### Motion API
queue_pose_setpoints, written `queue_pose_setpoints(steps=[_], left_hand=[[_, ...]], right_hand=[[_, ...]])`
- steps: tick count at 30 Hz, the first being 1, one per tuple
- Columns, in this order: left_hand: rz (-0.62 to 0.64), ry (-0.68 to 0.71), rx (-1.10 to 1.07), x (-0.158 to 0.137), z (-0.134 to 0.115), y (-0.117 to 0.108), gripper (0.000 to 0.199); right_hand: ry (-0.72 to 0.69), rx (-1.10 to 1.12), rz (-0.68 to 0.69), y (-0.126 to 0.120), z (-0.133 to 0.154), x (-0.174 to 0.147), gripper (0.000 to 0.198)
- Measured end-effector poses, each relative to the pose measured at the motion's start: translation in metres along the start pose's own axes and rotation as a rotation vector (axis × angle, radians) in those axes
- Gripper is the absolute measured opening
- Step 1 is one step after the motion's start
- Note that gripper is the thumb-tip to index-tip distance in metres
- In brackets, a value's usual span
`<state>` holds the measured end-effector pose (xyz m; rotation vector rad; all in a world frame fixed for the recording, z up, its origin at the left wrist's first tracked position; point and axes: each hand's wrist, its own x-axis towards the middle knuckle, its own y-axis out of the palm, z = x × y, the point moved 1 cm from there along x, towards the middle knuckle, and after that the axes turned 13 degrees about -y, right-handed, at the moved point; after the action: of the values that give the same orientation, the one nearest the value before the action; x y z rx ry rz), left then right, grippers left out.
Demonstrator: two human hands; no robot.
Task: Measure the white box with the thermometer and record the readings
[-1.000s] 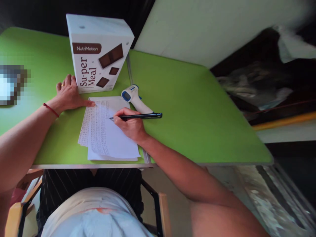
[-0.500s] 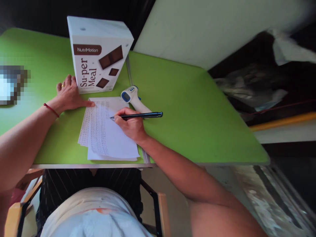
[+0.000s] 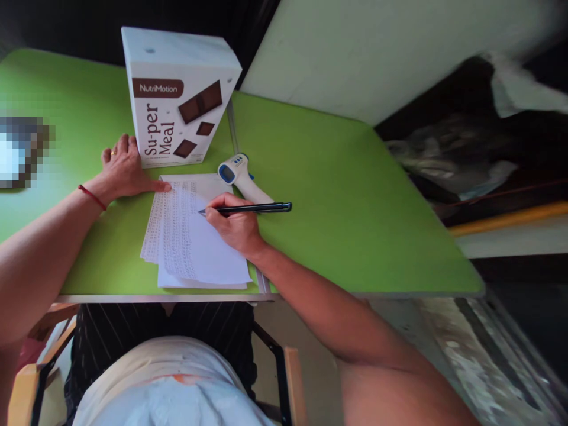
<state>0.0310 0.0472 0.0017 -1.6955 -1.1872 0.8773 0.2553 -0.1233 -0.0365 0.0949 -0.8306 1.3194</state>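
Observation:
My right hand (image 3: 237,228) is closed around a black pen (image 3: 270,207), its tip at the white paper (image 3: 217,254). Columns of small handwriting fill the left part of the top sheet, too fine to read; its right part is blank. Another written sheet (image 3: 151,239) sticks out beneath on the left. My left hand (image 3: 124,168) lies open on the table, thumb on the paper's upper left edge, fingers beside a white box (image 3: 155,133) labelled NutriMotion Su-per Meal. Just beyond my right hand lies a white and blue infrared thermometer (image 3: 242,177), its handle partly behind the hand.
The green table (image 3: 346,207) has a metal seam running near the paper. At the far left is a pixelated object (image 3: 18,154). A pale wall (image 3: 332,65) rises behind, and crumpled plastic (image 3: 461,160) lies to the right. Wooden chair armrests (image 3: 293,384) flank my lap.
The pen tip has shifted very slightly to the right on the paper. My left hand stays in place, and the box and thermometer have not moved on the table.

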Motion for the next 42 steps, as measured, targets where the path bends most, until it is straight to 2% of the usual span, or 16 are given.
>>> queue_pose_setpoints(steps=[4, 15, 25, 34, 39, 42], left_hand=[[-0.020, -0.061, 0.018, 0.000, -0.001, 0.001, 0.145], [0.007, -0.057, 0.027, -0.003, -0.003, -0.003, 0.148], [0.042, -0.124, 0.053, -0.014, -0.018, -0.012, 0.147], [0.014, -0.065, -0.032, -0.006, -0.006, -0.005, 0.147], [0.026, -0.076, -0.027, -0.009, -0.009, -0.007, 0.145], [0.022, -0.032, -0.031, -0.009, -0.008, -0.007, 0.146]], right_hand=[[0.014, -0.003, 0.012, 0.000, 0.001, 0.001, 0.013], [0.042, -0.002, -0.011, -0.001, 0.000, 0.001, 0.015], [0.070, 0.001, 0.029, -0.001, -0.001, 0.000, 0.013], [0.018, 0.028, 0.011, 0.001, -0.001, 0.000, 0.015], [0.049, -0.039, 0.003, -0.001, -0.001, 0.000, 0.017], [-0.014, -0.123, 0.001, -0.008, 0.000, 0.003, 0.016]])
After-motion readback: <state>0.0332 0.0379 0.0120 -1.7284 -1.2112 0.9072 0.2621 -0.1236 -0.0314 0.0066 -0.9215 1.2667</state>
